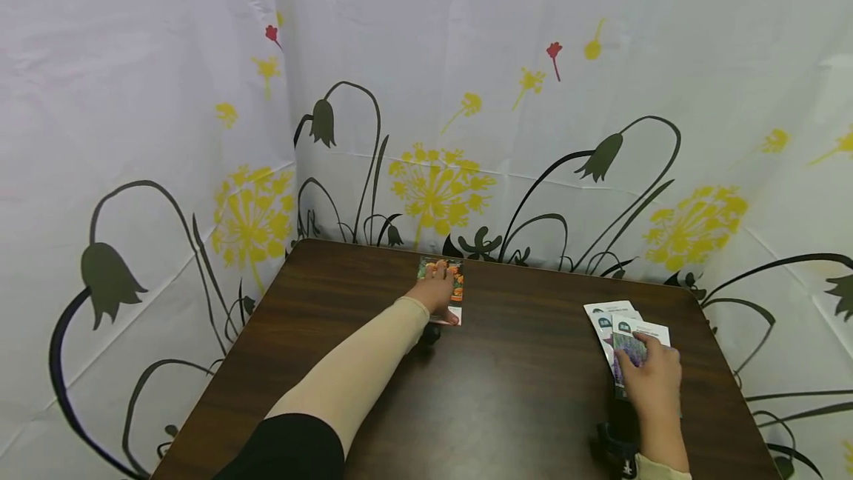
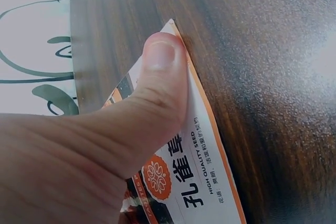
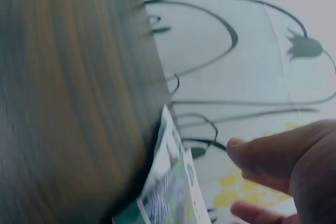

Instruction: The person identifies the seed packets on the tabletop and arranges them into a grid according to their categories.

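My left hand (image 1: 433,293) lies with fairly straight fingers on a seed packet (image 1: 457,281) with orange flowers, near the table's back edge. In the left wrist view, the thumb (image 2: 163,72) presses on a corner of the packet's white end, beside the words HIGH QUALITY SEED. Farther right, my right hand (image 1: 653,380) hovers at a seed packet with purple flowers (image 1: 656,332), thumb and fingers apart. This packet overlaps other white-topped packets (image 1: 603,309). The right wrist view has the hand (image 3: 283,161) off to the side of the packets (image 3: 168,192), loosely bent and holding nothing.
Both hands work over a dark brown wooden table (image 1: 506,376). White curtains (image 1: 413,35) with flower prints hang right behind and beside it. A black wrist device (image 1: 620,439) sits below the right hand, and another dark one (image 1: 429,334) is under the left wrist.
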Tool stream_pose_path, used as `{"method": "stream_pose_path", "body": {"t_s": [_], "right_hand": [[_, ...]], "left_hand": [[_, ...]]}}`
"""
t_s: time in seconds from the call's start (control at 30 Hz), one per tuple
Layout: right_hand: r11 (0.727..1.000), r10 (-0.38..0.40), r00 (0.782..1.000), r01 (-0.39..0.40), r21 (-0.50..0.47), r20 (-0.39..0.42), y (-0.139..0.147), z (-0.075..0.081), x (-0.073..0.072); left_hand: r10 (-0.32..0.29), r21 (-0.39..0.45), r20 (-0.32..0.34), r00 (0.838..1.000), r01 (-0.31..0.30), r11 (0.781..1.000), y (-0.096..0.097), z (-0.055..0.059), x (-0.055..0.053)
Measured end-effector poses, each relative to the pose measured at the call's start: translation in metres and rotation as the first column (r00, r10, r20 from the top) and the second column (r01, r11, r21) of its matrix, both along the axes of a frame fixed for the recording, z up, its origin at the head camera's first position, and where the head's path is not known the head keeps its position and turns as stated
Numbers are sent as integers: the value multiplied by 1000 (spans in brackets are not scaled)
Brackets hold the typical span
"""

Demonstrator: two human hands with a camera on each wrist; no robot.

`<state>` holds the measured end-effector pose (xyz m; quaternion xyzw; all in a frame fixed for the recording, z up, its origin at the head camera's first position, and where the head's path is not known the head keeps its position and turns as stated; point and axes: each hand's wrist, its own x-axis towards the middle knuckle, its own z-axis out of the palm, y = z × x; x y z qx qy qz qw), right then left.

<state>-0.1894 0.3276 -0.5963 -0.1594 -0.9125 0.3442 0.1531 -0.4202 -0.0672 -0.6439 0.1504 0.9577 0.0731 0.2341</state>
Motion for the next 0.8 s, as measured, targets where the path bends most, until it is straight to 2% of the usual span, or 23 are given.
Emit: {"method": "stream_pose_path", "body": {"t_s": [0.07, 0.17, 0.23, 0.37, 0.4, 0.43, 0.6, 0.7, 0.8], "right_hand": [[998, -56, 997, 57, -14, 46, 9, 0, 3], [991, -117, 981, 125, -44, 152, 21, -1, 10], [988, -134, 969, 147, -48, 208, 28, -3, 13], [987, -146, 951, 159, -28, 273, 37, -10, 14], [988, -146, 948, 157, -16, 284, 38, -13, 14], [988, -145, 945, 154, -8, 294, 39, -15, 13], [988, -148, 943, 155, 2, 297, 41, -23, 10], [984, -169, 949, 178, -10, 266, 41, -25, 12], [982, -184, 955, 191, -5, 233, 40, -27, 13]], "left_hand": [[2, -8, -6, 1000, -2, 1000, 0, -1, 0], [-12, -22, -29, 1000, 11, 1000, 1, 6, 6], [-13, -17, -46, 999, 12, 1000, 2, 19, 15], [-12, -20, -63, 998, 11, 1000, 5, 55, 39], [-11, -12, -55, 998, 11, 1000, 5, 59, 41], [-13, -15, -58, 998, 12, 1000, 5, 55, 39], [-13, -14, -45, 999, 13, 1000, 4, 53, 38], [-18, -26, -54, 998, 17, 1000, 4, 73, 53], [-24, -37, -62, 998, 22, 999, 4, 75, 57]]}}
